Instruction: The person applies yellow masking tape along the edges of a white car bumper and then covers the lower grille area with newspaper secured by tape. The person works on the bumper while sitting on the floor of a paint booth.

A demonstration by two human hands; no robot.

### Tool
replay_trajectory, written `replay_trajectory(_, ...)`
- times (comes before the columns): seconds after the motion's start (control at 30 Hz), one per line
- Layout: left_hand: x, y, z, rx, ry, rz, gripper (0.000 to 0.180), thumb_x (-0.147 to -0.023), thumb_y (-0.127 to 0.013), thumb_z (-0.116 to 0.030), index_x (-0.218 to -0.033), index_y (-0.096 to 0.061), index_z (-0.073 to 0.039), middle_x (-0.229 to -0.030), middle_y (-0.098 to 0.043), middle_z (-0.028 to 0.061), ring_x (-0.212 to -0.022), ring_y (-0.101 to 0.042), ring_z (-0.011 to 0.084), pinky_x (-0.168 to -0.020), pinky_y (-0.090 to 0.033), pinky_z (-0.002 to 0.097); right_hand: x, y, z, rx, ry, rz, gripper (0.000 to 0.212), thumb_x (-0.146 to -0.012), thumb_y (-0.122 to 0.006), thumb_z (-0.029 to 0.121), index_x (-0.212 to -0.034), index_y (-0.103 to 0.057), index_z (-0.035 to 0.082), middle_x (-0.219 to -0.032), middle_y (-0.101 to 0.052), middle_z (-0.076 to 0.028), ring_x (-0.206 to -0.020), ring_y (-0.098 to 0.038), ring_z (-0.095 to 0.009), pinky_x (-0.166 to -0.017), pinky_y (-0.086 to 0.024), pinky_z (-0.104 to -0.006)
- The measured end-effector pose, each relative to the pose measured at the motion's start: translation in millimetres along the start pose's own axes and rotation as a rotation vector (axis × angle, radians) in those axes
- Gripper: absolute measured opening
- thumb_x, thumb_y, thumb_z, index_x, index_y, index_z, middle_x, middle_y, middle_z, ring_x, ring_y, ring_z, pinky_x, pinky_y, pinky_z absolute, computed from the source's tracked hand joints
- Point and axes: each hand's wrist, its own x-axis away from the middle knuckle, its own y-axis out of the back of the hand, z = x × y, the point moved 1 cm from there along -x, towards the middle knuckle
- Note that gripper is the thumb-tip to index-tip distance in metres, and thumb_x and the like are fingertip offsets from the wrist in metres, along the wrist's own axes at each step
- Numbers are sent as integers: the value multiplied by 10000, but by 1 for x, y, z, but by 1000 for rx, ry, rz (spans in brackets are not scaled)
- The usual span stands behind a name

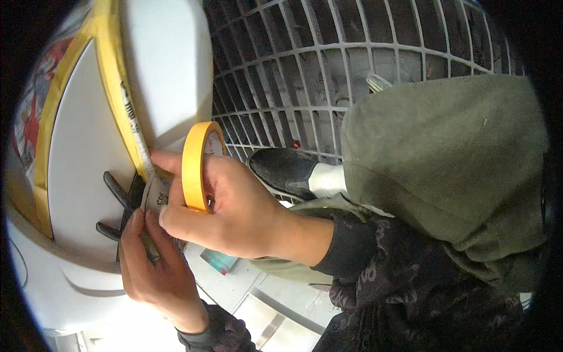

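My right hand [246,205] carries a roll of yellow masking tape [190,170], its fingers passing through the ring. Its index fingertip presses at the lower end of a pale printed strip [132,117] that runs along a seam. Just below, my left hand [155,276] is closed, thumb and fingers pinching the strip's loose end [155,193]; the fingertips of both hands almost meet. Yellow tape [111,58] lines the edges of a smooth white panel [82,135]. Black prongs [120,193] of a dark part stick out over the panel, partly hidden behind my left fingers.
A rounded white body part [167,58] stands beyond the seam. Metal floor grating [281,76] stretches to the right, with my black shoe [281,170] and green-trousered knee [446,158] over it. A small teal-ended object [218,261] lies below my right wrist.
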Motion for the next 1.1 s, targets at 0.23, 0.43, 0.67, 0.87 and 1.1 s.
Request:
replay_trajectory(0.23,-7,-6,5,-54,-69,-95,126,-882,-802,-116,-960,-728,-50,-869,-746,99,-755,-731,274,-658,-575,364,12,-18,-9,-156,44,-61,746,-910,-640,169,-1478,-313,-189,-761,-589,-33,-693,-578,-95,-634,-487,-241)
replay_trajectory(0.43,8,21,11,-95,-129,-144,238,-810,-867,-183,-967,-720,-81,-807,-708,50,-699,-693,219,-624,-541,335,13,-12,-6,-289,-75,-32,730,-938,-618,151,-1539,-278,-86,-764,-609,-45,-656,-579,-101,-550,-456,-237)
replay_trajectory(0.67,61,51,46,-38,34,-128,280,-790,-873,-150,-1021,-728,-86,-904,-734,51,-809,-688,182,-709,-537,314,9,6,-8,496,326,-224,351,-907,-651,94,-1229,-622,-44,-754,-652,-46,-658,-623,-122,-612,-507,-278)
replay_trajectory(0.87,129,35,66,372,332,-297,144,-891,-759,-38,-1034,-749,-31,-936,-734,81,-820,-655,164,-721,-515,281,4,12,0,1312,776,-167,329,-851,-767,80,-1170,-686,72,-903,-675,-65,-752,-650,-162,-650,-512,-296)
replay_trajectory(1.1,140,20,40,674,385,-529,86,-875,-772,-7,-945,-726,9,-867,-721,75,-766,-636,138,-719,-512,260,-10,24,3,1467,1112,-27,234,-785,-841,68,-1002,-756,96,-991,-661,-90,-855,-665,-258,-756,-533,-364)
